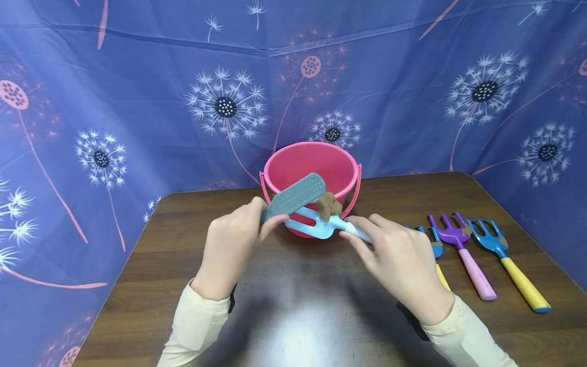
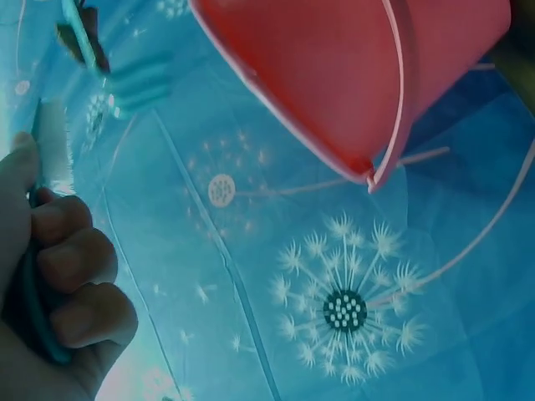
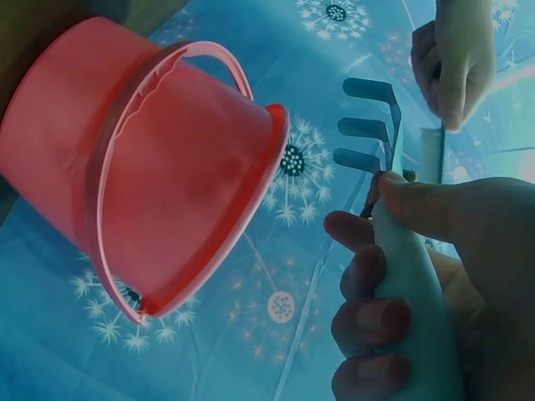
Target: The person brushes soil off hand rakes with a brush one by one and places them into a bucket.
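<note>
My left hand (image 1: 231, 247) grips a grey-green brush (image 1: 298, 194); its pale bristles (image 2: 57, 146) show in the left wrist view. In my right hand (image 1: 399, 255) is the white handle of a light blue hand fork (image 1: 321, 230), its tines pointing left under the brush head. A brown, mud-like clump (image 1: 328, 205) clings to the fork near the base of the tines. Just beyond both tools stands a pink bucket (image 1: 293, 168), upright with its handle lowered towards me. Whether the bristles touch the fork I cannot tell.
On the right of the wooden table (image 1: 179, 244) lie a purple fork with a pink handle (image 1: 477, 275), a blue fork with a yellow handle (image 1: 523, 280), and another blue fork (image 1: 436, 248) partly hidden by my right hand. A dandelion-patterned blue cloth (image 1: 390, 102) hangs behind.
</note>
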`<state>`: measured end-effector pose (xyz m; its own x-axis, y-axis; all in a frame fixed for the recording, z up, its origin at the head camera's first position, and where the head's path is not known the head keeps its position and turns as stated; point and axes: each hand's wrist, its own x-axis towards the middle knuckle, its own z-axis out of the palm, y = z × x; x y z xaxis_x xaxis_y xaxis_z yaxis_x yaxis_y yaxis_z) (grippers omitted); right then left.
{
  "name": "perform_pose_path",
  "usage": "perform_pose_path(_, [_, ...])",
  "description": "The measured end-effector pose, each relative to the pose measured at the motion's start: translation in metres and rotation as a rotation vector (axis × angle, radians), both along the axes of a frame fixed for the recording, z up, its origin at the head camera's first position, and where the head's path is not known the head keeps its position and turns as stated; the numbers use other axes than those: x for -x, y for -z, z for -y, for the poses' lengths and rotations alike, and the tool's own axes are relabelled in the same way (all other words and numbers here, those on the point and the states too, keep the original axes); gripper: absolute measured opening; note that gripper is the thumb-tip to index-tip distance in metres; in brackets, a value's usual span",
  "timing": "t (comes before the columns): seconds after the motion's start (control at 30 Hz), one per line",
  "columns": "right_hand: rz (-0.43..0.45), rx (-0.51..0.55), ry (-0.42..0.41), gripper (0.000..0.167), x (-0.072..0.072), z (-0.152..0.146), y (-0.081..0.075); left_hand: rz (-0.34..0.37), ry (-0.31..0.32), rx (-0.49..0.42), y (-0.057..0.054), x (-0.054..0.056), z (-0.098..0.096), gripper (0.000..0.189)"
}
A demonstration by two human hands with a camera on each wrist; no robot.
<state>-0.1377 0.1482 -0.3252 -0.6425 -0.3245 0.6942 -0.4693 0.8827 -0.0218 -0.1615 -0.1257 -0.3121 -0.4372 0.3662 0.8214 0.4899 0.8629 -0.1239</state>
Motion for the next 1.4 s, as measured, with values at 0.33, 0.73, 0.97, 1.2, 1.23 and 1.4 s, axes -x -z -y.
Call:
perform_pose_path(0.33, [-0.062, -0.002, -0.003, 0.052, 0.001, 0.001, 0.002, 0.041, 0.024, 0.088, 0.009, 0.001, -0.012, 0.049])
perform_pose_path(0.73, [-0.099, 0.019, 0.001, 0.032, 0.003, -0.009, -0.006, 0.029, 0.077, 0.125, 0.010, -0.005, -0.022, 0.058])
perform_pose_path(0.97, [-0.112, 0.003, -0.021, 0.033, 0.003, -0.005, -0.009, 0.010, -0.014, -0.011, 0.006, -0.005, -0.017, 0.060])
perform_pose_path(1.2, [-0.115, 0.005, -0.022, 0.041, -0.001, -0.003, -0.005, 0.034, -0.018, 0.056, 0.009, -0.004, -0.020, 0.059])
perform_pose_path(1.23, [-0.115, 0.004, -0.022, 0.037, -0.002, -0.004, -0.005, 0.041, -0.016, 0.064, 0.010, -0.004, -0.020, 0.059])
perform_pose_path(1.4, [-0.124, 0.004, -0.023, 0.028, -0.001, -0.005, -0.003, 0.065, 0.014, 0.095, 0.012, -0.005, -0.022, 0.060])
